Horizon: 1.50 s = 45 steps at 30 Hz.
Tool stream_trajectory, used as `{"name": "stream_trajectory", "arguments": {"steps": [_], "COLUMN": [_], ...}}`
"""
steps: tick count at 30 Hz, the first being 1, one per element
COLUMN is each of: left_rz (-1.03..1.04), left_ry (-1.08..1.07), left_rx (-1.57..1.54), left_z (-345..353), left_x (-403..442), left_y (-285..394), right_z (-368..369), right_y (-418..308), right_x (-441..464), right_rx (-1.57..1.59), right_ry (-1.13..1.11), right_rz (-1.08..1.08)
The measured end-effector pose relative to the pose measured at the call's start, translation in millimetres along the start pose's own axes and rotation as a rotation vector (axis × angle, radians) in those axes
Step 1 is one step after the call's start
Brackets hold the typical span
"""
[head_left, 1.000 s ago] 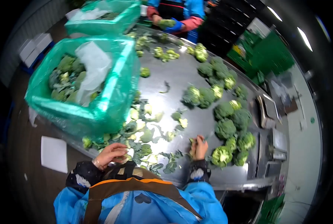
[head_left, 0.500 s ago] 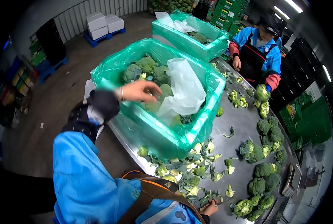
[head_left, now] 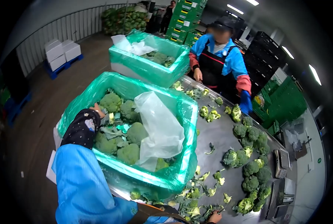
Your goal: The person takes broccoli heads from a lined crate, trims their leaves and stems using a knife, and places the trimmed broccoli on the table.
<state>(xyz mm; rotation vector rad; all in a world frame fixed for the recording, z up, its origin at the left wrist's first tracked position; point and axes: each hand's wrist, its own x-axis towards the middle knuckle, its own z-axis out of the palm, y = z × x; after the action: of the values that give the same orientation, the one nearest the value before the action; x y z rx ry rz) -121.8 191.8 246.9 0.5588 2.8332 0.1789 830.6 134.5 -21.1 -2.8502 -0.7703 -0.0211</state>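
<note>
My left hand (head_left: 96, 111) reaches into a green-lined crate (head_left: 80, 89), its fingers curled against the side of a broccoli head (head_left: 111, 102); part of the hand is hidden by my sleeve. Several more heads lie beside it, one of them a large broccoli head (head_left: 137, 133). A white translucent sheet (head_left: 159, 128) covers the right part of the crate. At the bottom edge, my right hand (head_left: 214, 217) is closed around a small knife, whose thin blade (head_left: 221, 211) points up and right above the metal table (head_left: 211, 160).
Leaf and stem trimmings (head_left: 194, 194) lie along the crate's near side. Trimmed broccoli heads (head_left: 250, 183) form a row on the right, near a scale (head_left: 281, 168). Across the table stands a co-worker (head_left: 218, 63) with a blue glove, beside a second lined crate (head_left: 148, 69).
My left hand has moved from above the crate's middle to the broccoli at its left side. The view has shifted. The co-worker's gloved hand no longer holds up a broccoli piece.
</note>
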Motion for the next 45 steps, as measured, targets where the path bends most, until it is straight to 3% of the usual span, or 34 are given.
{"name": "stream_trajectory", "arguments": {"steps": [1,4,5,6,9,11,12,14,15,16,18,19,20,22,24,27,28,29,30,31,34,36,37,38,40,42,43,45], "left_rz": [0.002,0.101,0.120,0.126,0.159,0.299,0.371,0.459,0.690,0.800,0.857,0.595,0.634,0.374,0.340,0.452,0.454,0.459,0.481,0.541,0.626,0.581,0.550,0.580,0.597,0.864,0.821,0.764], "left_ry": [-0.028,-0.001,0.027,0.036,0.124,0.244,0.295,0.515,0.718,0.694,0.493,-0.024,-0.374,-0.666,-0.718,-0.802,-0.828,-0.895,-0.927,-0.969,-0.941,-0.972,-0.998,-0.965,-0.892,-0.476,-0.438,-0.457], "left_rx": [-0.048,-0.121,-0.116,-0.100,-0.001,-0.103,-0.147,-0.327,-0.456,-0.705,-0.845,-1.237,-1.386,-1.546,-1.575,-1.588,-1.577,-1.507,-1.472,-1.413,-1.385,-1.325,-1.304,-1.335,-1.220,-0.970,-0.868,-0.773], "left_z": [-2,-27,-32,-31,-69,-93,-102,-112,-104,-121,-145,-167,-165,-173,-166,-126,-111,-103,-93,-81,-37,-5,10,46,105,179,183,183], "left_x": [3,-39,-46,-43,-91,-127,-143,-166,-151,-173,-192,-260,-254,-323,-376,-413,-429,-458,-484,-506,-556,-579,-592,-593,-602,-600,-611,-625], "left_y": [0,5,6,5,21,25,25,28,21,26,18,32,20,32,45,50,57,73,89,107,156,180,192,202,216,220,217,210], "right_z": [18,-87,-98,-110,-96,-107,-104,-134,-155,-167,-192,-191,-177,-180,-164,-145,-157,-177,-182,-143,-135,-192,-195,-180,-222,-249,-239,-263], "right_y": [8,-29,-28,-37,-27,-31,-31,-39,-49,-56,-70,-70,-73,-92,-112,-149,-165,-178,-190,-195,-196,-174,-159,-138,-101,-67,-47,-29], "right_x": [6,-32,-40,-48,-43,-47,-43,-52,-48,-44,-17,4,26,44,50,16,-16,-61,-94,-126,-149,-105,-85,-55,-24,-10,-2,-7], "right_rx": [-0.079,0.854,0.582,0.696,0.625,0.513,0.677,0.905,0.757,0.885,0.761,0.686,0.660,0.438,0.550,0.554,0.601,0.756,0.912,0.984,0.873,0.885,1.071,1.086,0.928,0.718,0.662,0.647], "right_ry": [0.032,-0.233,-0.007,-0.146,-0.027,0.029,-0.085,-0.302,-0.245,-0.185,-0.219,-0.183,-0.155,-0.093,-0.187,-0.455,-0.505,-0.626,-0.932,-1.139,-1.261,-1.321,-1.125,-0.893,-0.538,-0.480,-0.297,-0.357], "right_rz": [0.027,-0.133,-0.436,-0.269,-0.440,-0.488,-0.512,-0.422,-0.482,-0.501,-0.516,-0.652,-0.712,-0.783,-0.779,-0.774,-0.864,-0.728,-0.632,-0.680,-0.849,-0.508,-0.442,-0.535,-0.705,-0.809,-1.010,-1.101]}}
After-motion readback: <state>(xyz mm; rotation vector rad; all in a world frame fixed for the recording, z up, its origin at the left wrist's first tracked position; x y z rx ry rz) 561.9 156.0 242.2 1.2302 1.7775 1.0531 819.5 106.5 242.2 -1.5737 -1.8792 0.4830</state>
